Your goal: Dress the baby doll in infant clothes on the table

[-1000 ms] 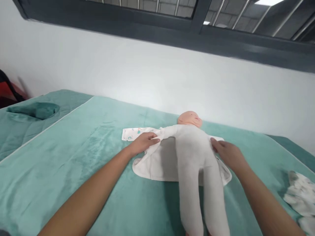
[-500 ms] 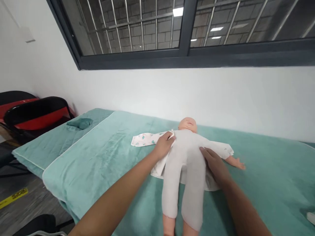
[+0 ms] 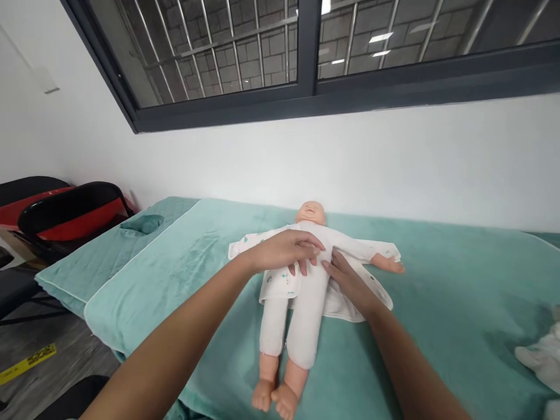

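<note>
Both left hand (image 3: pixel 283 251), right hand (image 3: pixel 350 283) meet on doll (image 3: pixel 306 297)

No words, numbers or brand marks legible anywhere. Far out to the left of the left hand (image 3: pixel 284 251) and lower, down on the floor: a yellow strip (image 3: pixel 27 363) with dark marks, too small and blurred to read. Right beneath that hand, and just to the right of the right hand (image 3: pixel 350 283) as well: small teal printed figures on the white garment (image 3: pixel 280 284), too small to tell as lettering.
</note>
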The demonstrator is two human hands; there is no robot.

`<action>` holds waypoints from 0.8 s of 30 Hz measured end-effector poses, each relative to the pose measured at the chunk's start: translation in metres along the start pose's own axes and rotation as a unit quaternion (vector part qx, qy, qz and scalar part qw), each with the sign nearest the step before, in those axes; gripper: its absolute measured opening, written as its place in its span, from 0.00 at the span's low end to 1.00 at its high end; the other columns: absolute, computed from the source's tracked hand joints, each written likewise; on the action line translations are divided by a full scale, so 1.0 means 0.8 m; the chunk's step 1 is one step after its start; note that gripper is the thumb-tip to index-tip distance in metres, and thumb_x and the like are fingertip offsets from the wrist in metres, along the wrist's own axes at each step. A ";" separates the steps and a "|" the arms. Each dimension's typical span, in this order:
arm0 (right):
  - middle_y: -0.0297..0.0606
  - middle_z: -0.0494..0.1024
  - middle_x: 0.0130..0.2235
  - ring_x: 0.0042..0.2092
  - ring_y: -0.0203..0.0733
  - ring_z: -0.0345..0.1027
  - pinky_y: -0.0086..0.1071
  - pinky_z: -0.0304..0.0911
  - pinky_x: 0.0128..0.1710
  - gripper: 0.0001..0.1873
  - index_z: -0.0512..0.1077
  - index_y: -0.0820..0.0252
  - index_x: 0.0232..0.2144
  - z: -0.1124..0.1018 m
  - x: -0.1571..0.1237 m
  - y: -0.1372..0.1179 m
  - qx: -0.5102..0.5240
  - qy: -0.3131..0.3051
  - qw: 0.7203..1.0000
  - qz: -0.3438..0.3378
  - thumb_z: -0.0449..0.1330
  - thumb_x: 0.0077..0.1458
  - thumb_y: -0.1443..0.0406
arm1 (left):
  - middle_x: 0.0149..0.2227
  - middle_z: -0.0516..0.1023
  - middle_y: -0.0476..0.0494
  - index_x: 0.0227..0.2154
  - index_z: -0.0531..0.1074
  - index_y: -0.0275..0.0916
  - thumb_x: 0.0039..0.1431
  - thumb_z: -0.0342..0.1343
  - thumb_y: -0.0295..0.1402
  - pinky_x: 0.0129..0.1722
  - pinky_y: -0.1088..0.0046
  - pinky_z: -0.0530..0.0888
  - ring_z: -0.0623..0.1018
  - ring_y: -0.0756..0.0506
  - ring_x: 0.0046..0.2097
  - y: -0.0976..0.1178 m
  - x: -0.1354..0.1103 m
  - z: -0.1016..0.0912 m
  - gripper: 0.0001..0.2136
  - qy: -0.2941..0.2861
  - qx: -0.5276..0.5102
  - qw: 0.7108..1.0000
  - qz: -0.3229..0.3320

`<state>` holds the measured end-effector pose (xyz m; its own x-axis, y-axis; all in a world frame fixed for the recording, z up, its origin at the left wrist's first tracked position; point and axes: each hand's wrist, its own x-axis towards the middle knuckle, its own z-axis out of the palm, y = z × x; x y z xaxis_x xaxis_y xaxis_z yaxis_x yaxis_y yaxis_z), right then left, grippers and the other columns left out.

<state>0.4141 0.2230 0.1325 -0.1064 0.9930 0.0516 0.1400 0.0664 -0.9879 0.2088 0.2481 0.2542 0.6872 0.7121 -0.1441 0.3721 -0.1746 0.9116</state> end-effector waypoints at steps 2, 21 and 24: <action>0.44 0.70 0.58 0.63 0.51 0.60 0.39 0.59 0.61 0.29 0.64 0.53 0.55 0.001 0.002 0.001 -0.003 0.019 1.000 0.025 0.57 0.56 0.48 | 0.41 0.78 0.43 0.41 0.73 0.40 0.59 0.50 0.41 0.31 0.72 0.74 0.78 0.47 0.37 -0.019 0.005 0.000 0.14 0.136 0.049 0.989 0.004; 0.40 0.63 0.65 0.66 0.50 0.54 0.47 0.52 0.66 0.30 0.62 0.53 0.61 -0.007 0.019 0.011 0.029 -0.035 0.999 -0.025 0.55 0.60 0.49 | 0.51 0.74 0.29 0.48 0.70 0.35 0.59 0.50 0.31 0.54 0.58 0.67 0.73 0.36 0.54 -0.070 0.129 -0.017 0.15 0.348 0.309 0.880 -0.099; 0.40 0.57 0.68 0.69 0.49 0.48 0.46 0.45 0.69 0.34 0.58 0.52 0.64 -0.006 0.020 0.013 0.027 -0.031 0.999 -0.001 0.55 0.59 0.48 | 0.41 0.79 0.34 0.44 0.71 0.36 0.58 0.49 0.29 0.44 0.63 0.71 0.78 0.39 0.42 -0.069 0.127 -0.026 0.12 0.333 0.278 0.890 -0.137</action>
<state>0.4188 0.2405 0.1235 -0.1670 0.9849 0.0463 0.0876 0.0616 -0.9943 0.2450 0.3439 0.1969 0.0691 0.9928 0.0983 0.8479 -0.1103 0.5186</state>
